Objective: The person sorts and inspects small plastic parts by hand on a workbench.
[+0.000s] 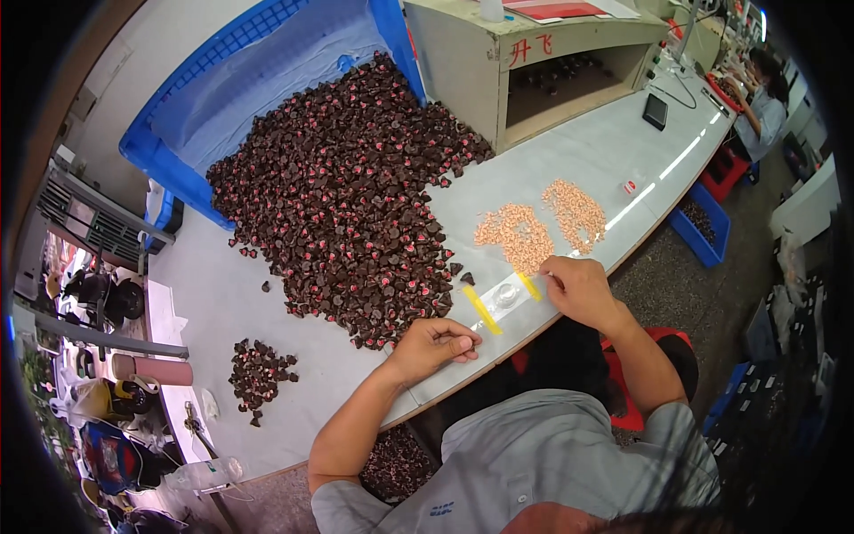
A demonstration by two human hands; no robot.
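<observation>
My left hand (429, 350) is by the table's front edge, fingers curled and thumb against forefinger; what is pinched there, if anything, is too small to make out. My right hand (583, 289) has its fingertips pressed together at the near side of a pile of small copper-coloured pieces (516, 233). Between both hands, a clear strip with a round shape (509, 295) is held down by yellow tape (483, 310). A large heap of small dark parts with pink-red centres (347, 196) lies beyond my left hand.
A blue crate (165, 165) lies tipped behind the heap. Beside it stands a beige cabinet (543, 80). A second copper-coloured pile (576, 215) lies further right, a small dark pile (258, 374) at left. A water bottle (205, 473) lies at the left edge. Another person (761, 111) sits far right.
</observation>
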